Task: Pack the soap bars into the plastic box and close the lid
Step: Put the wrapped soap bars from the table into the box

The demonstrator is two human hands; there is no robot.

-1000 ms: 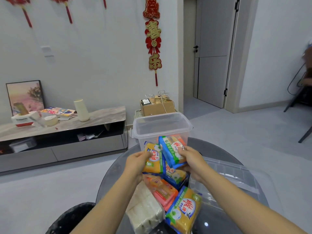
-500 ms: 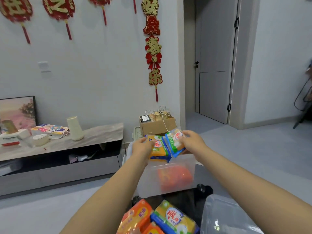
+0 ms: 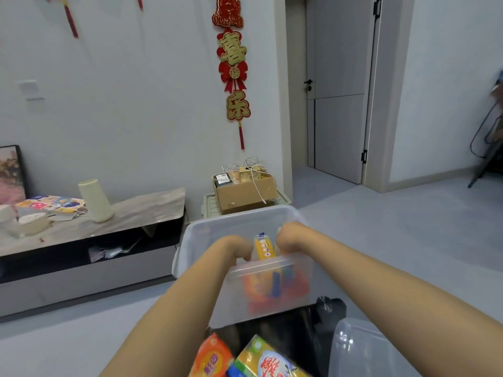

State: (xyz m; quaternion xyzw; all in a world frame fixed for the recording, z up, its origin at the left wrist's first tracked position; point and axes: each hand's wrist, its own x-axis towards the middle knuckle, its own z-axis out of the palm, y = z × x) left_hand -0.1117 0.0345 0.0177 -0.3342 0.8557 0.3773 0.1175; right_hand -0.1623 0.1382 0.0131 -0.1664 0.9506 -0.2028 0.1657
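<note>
Head view: both hands, left hand (image 3: 236,247) and right hand (image 3: 290,236), dip past the plastic box (image 3: 206,235) rim, fingers closed on upright soap bars (image 3: 263,247); lid (image 3: 362,349) lies right of the box.

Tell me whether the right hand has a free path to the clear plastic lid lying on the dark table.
Probably yes: the right hand is inside the clear plastic box, but the lid lies uncovered beside that forearm.

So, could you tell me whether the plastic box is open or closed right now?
Open. The plastic box has no lid on; both hands reach in through its top, and the clear lid lies apart on the table.
</note>
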